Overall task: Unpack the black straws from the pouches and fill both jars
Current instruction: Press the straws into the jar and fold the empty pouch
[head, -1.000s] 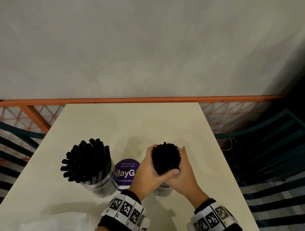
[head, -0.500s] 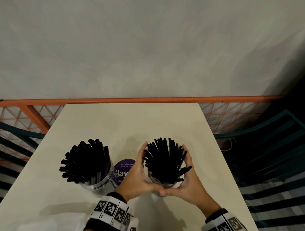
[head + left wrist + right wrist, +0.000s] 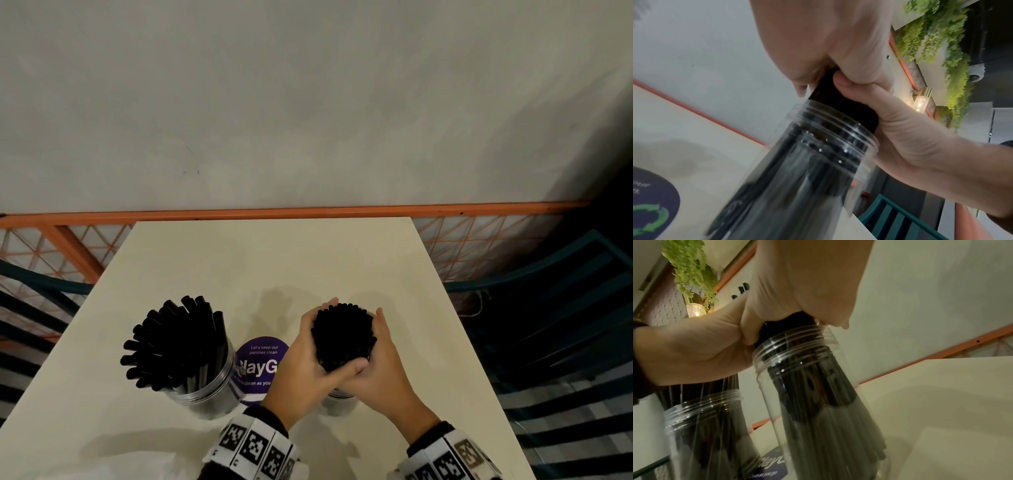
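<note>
Both hands wrap a tight bundle of black straws point(image 3: 342, 337) standing in the right clear jar point(image 3: 337, 404), mostly hidden below the hands. My left hand point(image 3: 305, 363) curls round the bundle's left side, its thumb point(image 3: 354, 368) across the front. My right hand point(image 3: 380, 363) cups the right side. The wrist views show the straws point(image 3: 838, 100) squeezed just above the threaded jar mouth point(image 3: 838, 138), and the same jar point(image 3: 807, 386) from the other side. The left jar point(image 3: 209, 387) holds spread straws point(image 3: 174, 342).
A purple round sticker point(image 3: 260, 366) lies on the cream table point(image 3: 274, 267) between the jars. An orange rail and mesh point(image 3: 308, 212) run behind the table. Teal slatted chairs point(image 3: 565, 325) stand to the right and left. Something white lies at the near left edge point(image 3: 68, 469).
Half a second ago the straws fanned out loosely with both hands open around the jar; now both hands have closed and gathered them into a tight bundle again.
</note>
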The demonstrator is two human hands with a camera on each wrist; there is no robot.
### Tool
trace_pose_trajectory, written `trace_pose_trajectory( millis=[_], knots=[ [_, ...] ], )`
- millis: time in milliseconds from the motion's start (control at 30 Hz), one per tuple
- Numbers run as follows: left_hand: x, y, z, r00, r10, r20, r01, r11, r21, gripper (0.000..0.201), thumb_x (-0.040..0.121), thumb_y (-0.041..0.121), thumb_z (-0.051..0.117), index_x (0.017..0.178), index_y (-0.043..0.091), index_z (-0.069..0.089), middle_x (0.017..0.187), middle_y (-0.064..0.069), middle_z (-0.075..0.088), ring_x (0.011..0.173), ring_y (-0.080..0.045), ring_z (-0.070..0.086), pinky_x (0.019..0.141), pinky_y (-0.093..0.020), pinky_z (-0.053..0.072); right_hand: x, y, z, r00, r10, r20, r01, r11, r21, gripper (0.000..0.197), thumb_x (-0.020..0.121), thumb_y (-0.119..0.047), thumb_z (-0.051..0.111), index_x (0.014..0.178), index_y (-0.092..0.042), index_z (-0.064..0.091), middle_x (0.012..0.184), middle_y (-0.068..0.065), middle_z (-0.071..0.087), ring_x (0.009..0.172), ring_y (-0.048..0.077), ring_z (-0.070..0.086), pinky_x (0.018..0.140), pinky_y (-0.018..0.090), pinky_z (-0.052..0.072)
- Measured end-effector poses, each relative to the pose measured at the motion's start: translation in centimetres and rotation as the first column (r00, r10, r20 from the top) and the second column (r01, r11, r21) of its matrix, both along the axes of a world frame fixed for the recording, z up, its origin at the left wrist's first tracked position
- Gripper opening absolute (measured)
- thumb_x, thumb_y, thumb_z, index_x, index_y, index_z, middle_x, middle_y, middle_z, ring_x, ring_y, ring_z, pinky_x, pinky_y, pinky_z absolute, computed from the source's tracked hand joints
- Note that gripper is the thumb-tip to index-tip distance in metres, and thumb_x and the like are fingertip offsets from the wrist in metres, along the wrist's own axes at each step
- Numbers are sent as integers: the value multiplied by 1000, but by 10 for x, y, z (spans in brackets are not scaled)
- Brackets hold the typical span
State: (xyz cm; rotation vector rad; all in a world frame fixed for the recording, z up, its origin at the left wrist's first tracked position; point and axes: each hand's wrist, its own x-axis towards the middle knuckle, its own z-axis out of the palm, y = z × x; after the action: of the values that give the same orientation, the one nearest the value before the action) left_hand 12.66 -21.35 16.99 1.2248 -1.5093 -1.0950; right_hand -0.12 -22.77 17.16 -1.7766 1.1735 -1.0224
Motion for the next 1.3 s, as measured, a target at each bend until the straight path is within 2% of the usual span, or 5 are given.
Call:
trace_pose_trajectory(
  millis=[567, 800, 967, 1133, 1300],
  knots=[
    [34, 43, -6, 982, 63, 176, -92, 982, 162, 132, 40, 62, 81, 136, 45, -8, 149, 21, 14, 137, 0, 19, 114, -29, 24, -53, 36, -44, 992, -115, 48, 101, 968, 230, 132, 38, -70, 79, 140, -43, 2, 149, -19, 14, 138, -4, 14, 111, 26, 19],
    [51, 97, 15, 900, 391, 191, -356, 915, -192, 54, 58, 67, 66, 104, 38, 60, 105, 20, 63, 99, 5, 57, 79, -3, 42, -46, 96, -73, 992, -41, -118, 80, 936, 344, 41, 73, -14, 75, 72, -49, 54, 53, -7, 58, 52, 2, 51, 52, 10, 36],
    [74, 108, 32, 695, 706, 139, -625, 688, -369, 20, 73, 33, 70, 84, 23, 56, 87, 9, 55, 83, -6, 52, 68, -5, 40, 12, 99, -43, 969, 196, -148, -147, 945, 293, 32, 79, -21, 65, 65, -48, 56, 58, -17, 60, 63, -4, 55, 58, 7, 39],
    [116, 104, 24, 584, 794, 166, -776, 607, -170, 58, 67, 19, 78, 113, 11, 43, 105, -2, 40, 96, -25, 47, 75, -14, 40, 70, 76, -12, 965, 221, -144, -204, 971, 122, 36, 80, -29, 65, 114, -25, 53, 103, -20, 53, 95, -15, 49, 86, 8, 40],
    [164, 81, 5, 834, 536, 132, -551, 823, 137, 139, 33, 60, 81, 144, 15, 10, 142, -9, 33, 128, -20, 36, 104, -35, 32, 113, 51, 6, 967, 214, -134, -183, 960, 214, 100, 67, -40, 78, 145, -24, 16, 139, -13, 30, 130, 4, 29, 109, 22, 27]
  ],
)
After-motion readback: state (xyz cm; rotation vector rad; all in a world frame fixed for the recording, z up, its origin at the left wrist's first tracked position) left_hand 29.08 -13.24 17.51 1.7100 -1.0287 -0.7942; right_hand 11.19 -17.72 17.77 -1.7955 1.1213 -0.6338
